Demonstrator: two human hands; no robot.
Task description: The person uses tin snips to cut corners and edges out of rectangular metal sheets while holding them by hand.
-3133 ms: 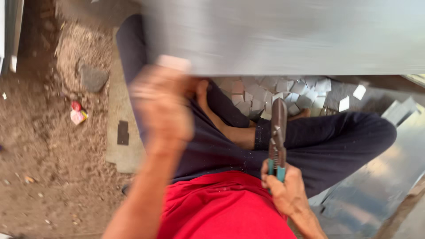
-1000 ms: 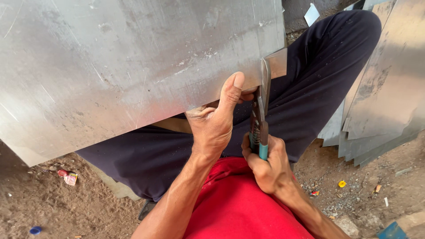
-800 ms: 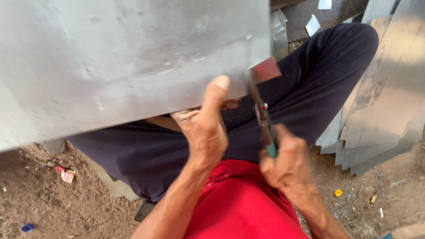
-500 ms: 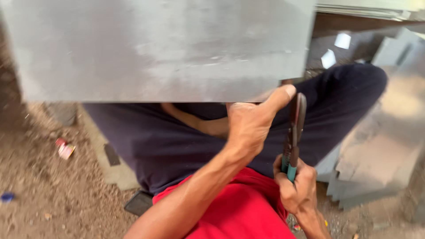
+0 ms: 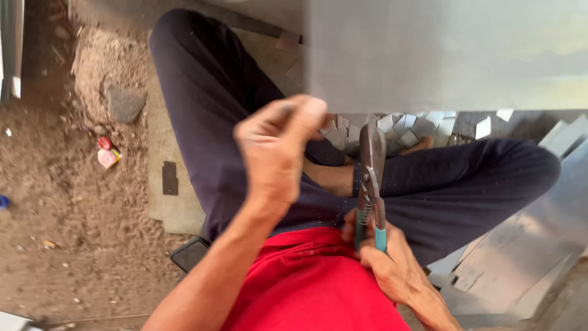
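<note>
Two bare hands work over the person's crossed legs: the left hand (image 5: 278, 150) pinches the lower edge of a large, pale grey sheet of metal (image 5: 447, 52) between thumb and fingers, its grip closed on that edge, while the right hand (image 5: 392, 260) wraps the teal-sleeved handles of a pair of steel tin snips (image 5: 369, 184), its grip shut around them. The snips stand upright just below the sheet's edge, blades together as far as the blur lets one tell, and not biting into the metal at this moment. The sheet fills the upper right of the view, raised above the lap. Judging by the heap of small square metal offcuts (image 5: 410, 125) on the ground beyond the knees, a good deal of cutting looks done, yet most of the big sheet is uncut. More flat grey metal sheets (image 5: 520, 257) lie stacked at the right. There is no bench; the person sits on bare, packed dirt ground (image 5: 67, 208), outdoors or in a rough yard, with a flat board (image 5: 177, 208) underneath, a stone (image 5: 125, 104) and a small red-and-pink scrap of litter (image 5: 108, 153).
</note>
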